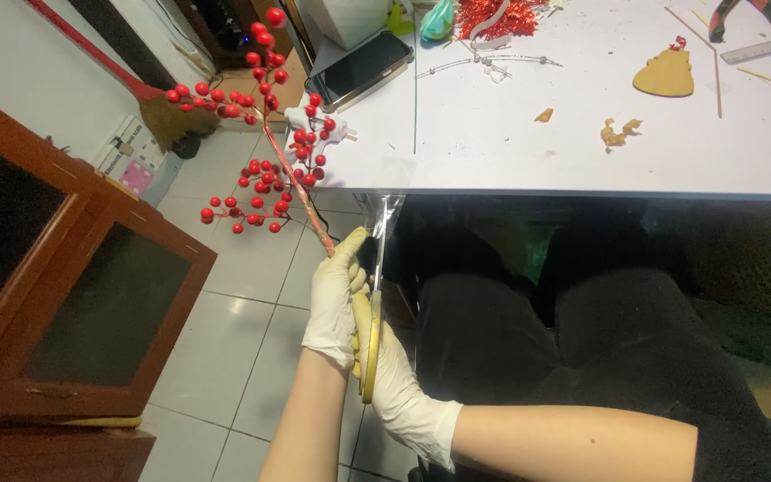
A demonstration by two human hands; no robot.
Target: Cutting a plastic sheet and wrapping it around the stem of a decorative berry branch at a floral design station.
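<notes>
My left hand (pixel 336 295), in a white glove, grips the lower end of an artificial branch (pixel 292 174) with several clusters of red berries (pixel 256 192). The branch slants up and to the left past the table corner. My right hand (pixel 403 393), also gloved, sits just below and holds a yellowish roll of clear tape (pixel 369 348) edge-on. A strip of clear tape (pixel 384 228) runs from the roll up past my left hand's fingers, near the stem's end.
A white table (pixel 493 152) above my lap carries a dark phone (pixel 363 64), a wooden cutout (pixel 667 73), thin sticks, a ruler (pixel 765 46), pliers (pixel 747 13) and red tinsel (pixel 493 16). A brown wooden cabinet (pixel 64 286) stands left on the tiled floor; a broom (pixel 158 107) leans behind.
</notes>
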